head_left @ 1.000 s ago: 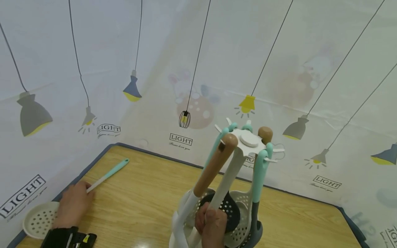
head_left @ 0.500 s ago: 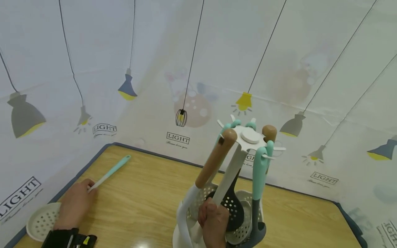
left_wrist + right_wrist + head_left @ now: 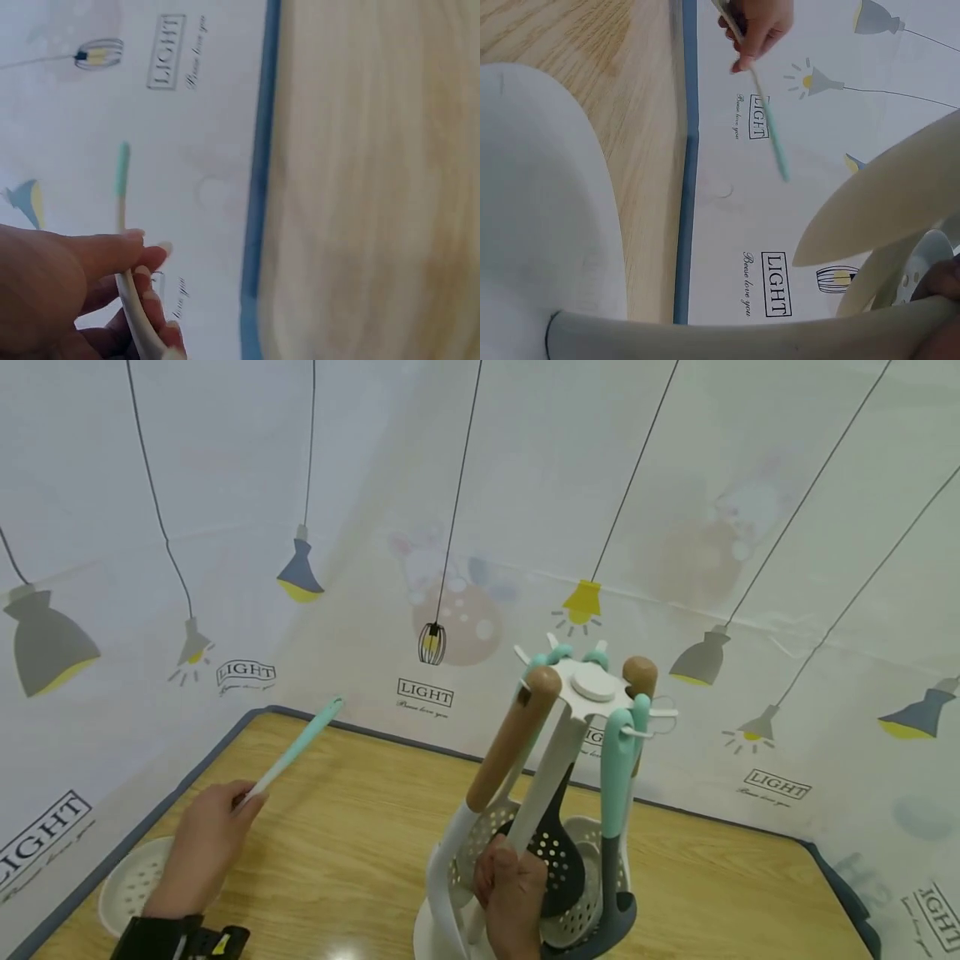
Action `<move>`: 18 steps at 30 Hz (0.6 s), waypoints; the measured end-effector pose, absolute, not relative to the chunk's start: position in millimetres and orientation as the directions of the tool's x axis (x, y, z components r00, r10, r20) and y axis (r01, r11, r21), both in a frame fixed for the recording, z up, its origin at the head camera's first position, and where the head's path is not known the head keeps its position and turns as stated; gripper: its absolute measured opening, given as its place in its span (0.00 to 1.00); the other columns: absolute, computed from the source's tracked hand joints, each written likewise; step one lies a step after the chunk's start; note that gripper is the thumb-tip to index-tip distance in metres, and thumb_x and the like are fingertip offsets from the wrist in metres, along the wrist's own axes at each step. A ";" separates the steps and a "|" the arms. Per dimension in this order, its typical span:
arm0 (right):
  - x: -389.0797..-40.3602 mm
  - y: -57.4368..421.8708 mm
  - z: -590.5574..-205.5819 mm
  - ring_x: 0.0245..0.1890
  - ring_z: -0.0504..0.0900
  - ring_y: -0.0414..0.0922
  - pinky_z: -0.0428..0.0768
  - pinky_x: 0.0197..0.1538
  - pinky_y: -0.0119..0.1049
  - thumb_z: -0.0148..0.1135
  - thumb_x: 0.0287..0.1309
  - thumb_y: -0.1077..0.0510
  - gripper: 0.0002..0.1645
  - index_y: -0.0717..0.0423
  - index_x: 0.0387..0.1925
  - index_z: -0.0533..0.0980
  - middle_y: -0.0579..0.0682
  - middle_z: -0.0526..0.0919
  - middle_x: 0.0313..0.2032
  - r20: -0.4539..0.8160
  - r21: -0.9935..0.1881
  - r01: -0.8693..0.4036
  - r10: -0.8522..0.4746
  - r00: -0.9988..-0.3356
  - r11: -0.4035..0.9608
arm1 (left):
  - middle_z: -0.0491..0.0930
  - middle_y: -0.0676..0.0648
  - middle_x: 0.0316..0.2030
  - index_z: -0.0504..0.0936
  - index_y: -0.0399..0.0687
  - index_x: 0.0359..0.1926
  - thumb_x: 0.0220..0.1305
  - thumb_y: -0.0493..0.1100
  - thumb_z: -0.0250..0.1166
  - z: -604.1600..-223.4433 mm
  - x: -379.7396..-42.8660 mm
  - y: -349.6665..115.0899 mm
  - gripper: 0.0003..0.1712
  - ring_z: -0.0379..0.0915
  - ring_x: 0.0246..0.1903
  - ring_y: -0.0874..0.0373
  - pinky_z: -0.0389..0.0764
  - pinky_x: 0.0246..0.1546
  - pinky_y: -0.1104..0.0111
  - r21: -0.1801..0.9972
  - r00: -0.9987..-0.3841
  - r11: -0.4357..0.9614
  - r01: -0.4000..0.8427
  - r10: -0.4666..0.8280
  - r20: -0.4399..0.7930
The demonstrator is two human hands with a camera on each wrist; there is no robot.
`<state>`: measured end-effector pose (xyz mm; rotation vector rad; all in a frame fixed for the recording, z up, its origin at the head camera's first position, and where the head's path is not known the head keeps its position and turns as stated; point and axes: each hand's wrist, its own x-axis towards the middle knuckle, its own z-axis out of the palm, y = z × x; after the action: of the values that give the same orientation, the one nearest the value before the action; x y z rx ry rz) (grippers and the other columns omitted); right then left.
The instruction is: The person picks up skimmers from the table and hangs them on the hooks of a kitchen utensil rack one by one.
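My left hand point(image 3: 213, 831) pinches the pale shaft of a skimmer, whose mint handle point(image 3: 307, 735) tilts up and away. Its round white perforated head point(image 3: 131, 885) lies behind the wrist at the far left, partly hidden by the forearm. In the left wrist view thumb and fingertips close round the shaft point(image 3: 121, 214). My right hand point(image 3: 513, 889) grips the white central post point(image 3: 551, 772) of a utensil rack. From the rack's white hooked top point(image 3: 592, 681) hang several utensils, among them a black slotted spoon point(image 3: 558, 860) and a white one with a wooden handle point(image 3: 517, 735).
The wood-grain table point(image 3: 360, 810) has a dark blue edge point(image 3: 397, 737). A white wall covering point(image 3: 360, 618) printed with hanging lamps rises close behind and at the left. In the right wrist view the rack's broad white base point(image 3: 544, 195) stands beside the post.
My left hand has lifted slightly and moved right, carrying the skimmer; its handle end has risen toward the wall. My right hand stays on the post, and the view has shifted a little.
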<state>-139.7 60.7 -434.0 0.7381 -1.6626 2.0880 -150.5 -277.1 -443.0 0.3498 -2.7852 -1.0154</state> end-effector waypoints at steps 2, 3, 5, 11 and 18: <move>-139.7 61.0 -434.3 0.09 0.51 0.47 0.52 0.07 0.32 0.42 0.76 0.41 0.38 0.65 0.17 0.56 0.57 0.53 0.12 0.597 -0.782 -0.572 -0.034 -0.802 -0.247 | 0.79 0.40 0.35 0.76 0.27 0.59 0.78 0.45 0.55 -434.4 -148.1 -269.0 0.23 0.67 0.28 0.53 0.66 0.25 0.67 0.670 -0.960 0.729 -0.141 -0.266 0.088; -139.6 61.1 -434.6 0.09 0.51 0.47 0.52 0.07 0.32 0.42 0.76 0.41 0.38 0.65 0.17 0.56 0.57 0.53 0.12 0.593 -0.784 -0.567 -0.035 -0.805 -0.253 | 0.79 0.40 0.35 0.76 0.29 0.58 0.78 0.46 0.55 -429.8 -147.0 -264.7 0.23 0.68 0.29 0.54 0.67 0.24 0.67 0.685 -0.960 0.717 -0.131 -0.263 0.092; -139.5 61.2 -435.2 0.09 0.50 0.47 0.52 0.07 0.31 0.43 0.76 0.40 0.38 0.65 0.17 0.56 0.57 0.53 0.12 0.588 -0.786 -0.559 -0.040 -0.808 -0.265 | 0.79 0.40 0.37 0.77 0.32 0.56 0.79 0.48 0.54 -421.0 -144.6 -256.8 0.21 0.72 0.31 0.55 0.70 0.25 0.67 0.708 -0.963 0.698 -0.107 -0.251 0.102; -140.3 62.0 -437.0 0.09 0.49 0.50 0.50 0.07 0.32 0.43 0.76 0.41 0.38 0.66 0.17 0.56 0.57 0.52 0.12 0.581 -0.787 -0.543 -0.054 -0.812 -0.293 | 0.84 0.45 0.38 0.80 0.44 0.48 0.79 0.55 0.51 -399.6 -137.1 -237.6 0.21 0.80 0.36 0.58 0.78 0.34 0.66 0.748 -0.971 0.663 -0.016 -0.189 0.147; -140.9 63.2 -438.2 0.09 0.49 0.50 0.51 0.07 0.34 0.42 0.77 0.43 0.37 0.66 0.18 0.56 0.57 0.53 0.12 0.579 -0.790 -0.540 -0.062 -0.813 -0.291 | 0.83 0.53 0.31 0.85 0.50 0.53 0.80 0.56 0.49 -379.7 -124.1 -219.0 0.22 0.78 0.34 0.66 0.80 0.38 0.68 0.783 -0.971 0.612 0.115 -0.096 0.218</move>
<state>-140.9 63.2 -438.2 0.7496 -1.6431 2.1733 -124.1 -219.0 -379.7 -0.0156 -2.5994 -1.2874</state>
